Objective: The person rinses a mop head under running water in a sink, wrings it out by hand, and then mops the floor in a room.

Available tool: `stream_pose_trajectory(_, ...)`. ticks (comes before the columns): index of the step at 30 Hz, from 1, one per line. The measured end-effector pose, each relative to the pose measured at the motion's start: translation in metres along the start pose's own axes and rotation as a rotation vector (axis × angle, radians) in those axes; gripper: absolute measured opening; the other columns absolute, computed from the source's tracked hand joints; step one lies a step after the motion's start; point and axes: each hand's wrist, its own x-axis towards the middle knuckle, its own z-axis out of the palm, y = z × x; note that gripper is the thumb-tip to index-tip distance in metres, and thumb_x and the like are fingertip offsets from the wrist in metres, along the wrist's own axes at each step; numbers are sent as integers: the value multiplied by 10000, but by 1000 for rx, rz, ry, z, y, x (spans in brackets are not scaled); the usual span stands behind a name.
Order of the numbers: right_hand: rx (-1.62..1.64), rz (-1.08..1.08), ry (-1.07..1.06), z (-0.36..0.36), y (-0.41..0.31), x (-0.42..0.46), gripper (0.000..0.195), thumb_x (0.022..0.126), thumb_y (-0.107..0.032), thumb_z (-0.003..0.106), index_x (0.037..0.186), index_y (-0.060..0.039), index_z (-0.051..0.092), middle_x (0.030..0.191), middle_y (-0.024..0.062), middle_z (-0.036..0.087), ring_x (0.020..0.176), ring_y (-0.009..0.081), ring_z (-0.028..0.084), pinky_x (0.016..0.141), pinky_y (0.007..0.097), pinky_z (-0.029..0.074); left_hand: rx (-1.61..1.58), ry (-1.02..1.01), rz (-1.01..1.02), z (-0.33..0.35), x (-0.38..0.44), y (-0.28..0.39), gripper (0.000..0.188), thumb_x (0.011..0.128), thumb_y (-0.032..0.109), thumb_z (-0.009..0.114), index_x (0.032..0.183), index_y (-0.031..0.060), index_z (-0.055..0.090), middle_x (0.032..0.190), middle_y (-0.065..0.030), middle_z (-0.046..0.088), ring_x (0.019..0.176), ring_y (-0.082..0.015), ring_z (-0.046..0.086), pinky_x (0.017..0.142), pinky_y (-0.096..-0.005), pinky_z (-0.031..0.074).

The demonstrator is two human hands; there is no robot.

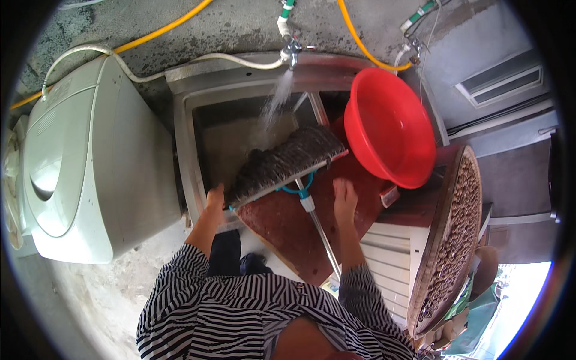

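A wide mop head with dark wet strands (288,157) lies across the metal sink (182,130) and the dark red board (279,229) beside it. Its metal pole (324,238), joined by a blue bracket, slants down towards my body. Water (276,101) runs from the metal tap (293,50) towards the strands. My left hand (216,198) is at the mop head's left end, its fingers partly hidden. To the right of the pole, my right hand (345,198) hovers above the board with nothing in it, fingers extended and close together.
A red plastic basin (391,130) leans at the sink's right side, near a small red-and-white object (389,196). The pale washing machine (103,157) stands at left. At right is a round woven tray (470,166) of small brown pieces. Hoses (164,29) run along the wall.
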Motion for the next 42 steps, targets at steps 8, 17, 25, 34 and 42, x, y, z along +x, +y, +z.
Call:
stream_pose_trajectory(8, -663, -759, -26, 119, -136, 253, 580, 832, -365, 535, 1217, 45, 397, 1256, 235, 399, 1160, 380, 371, 967, 424, 324, -457, -322, -325, 30, -22, 29, 362, 901, 304, 439, 1106, 11, 496, 1042, -143, 578, 913, -290, 578, 790, -437, 477)
stream_pose_trajectory(17, -1260, -487, -168, 162, -202, 281, 614, 795, -634, 393, 964, -88, 617, 929, 169, 631, 906, 311, 602, 740, 415, 470, -641, -297, -414, 33, 17, -5, 386, 894, 291, 451, 1094, -36, 502, 1102, -154, 565, 946, -303, 570, 826, -415, 457)
stream_pose_trajectory(25, -1121, -487, -92, 182, -186, 288, 666, 773, -676, 354, 961, -96, 622, 947, 144, 635, 913, 307, 598, 753, 417, 466, -849, -447, -481, 25, 47, -32, 472, 907, 360, 418, 1141, -44, 492, 1148, -173, 545, 1015, -284, 550, 914, -398, 415)
stream_pose_trajectory(34, -418, -252, -289, 167, -50, 262, 607, 833, -527, 426, 857, 60, 578, 860, 247, 602, 847, 392, 565, 772, 427, 426, -828, -562, -420, 42, 46, -9, 547, 892, 436, 429, 1218, -3, 455, 1206, -148, 515, 1115, -252, 495, 983, -371, 361)
stream_pose_trajectory(42, -1322, -19, -934, 218, 41, 253, 770, 808, -622, 369, 1085, 77, 538, 1121, 274, 520, 1097, 371, 480, 926, 409, 363, -863, -613, -645, 45, 69, 1, 592, 844, 486, 499, 1231, 40, 466, 1201, -98, 532, 1093, -241, 510, 961, -367, 379)
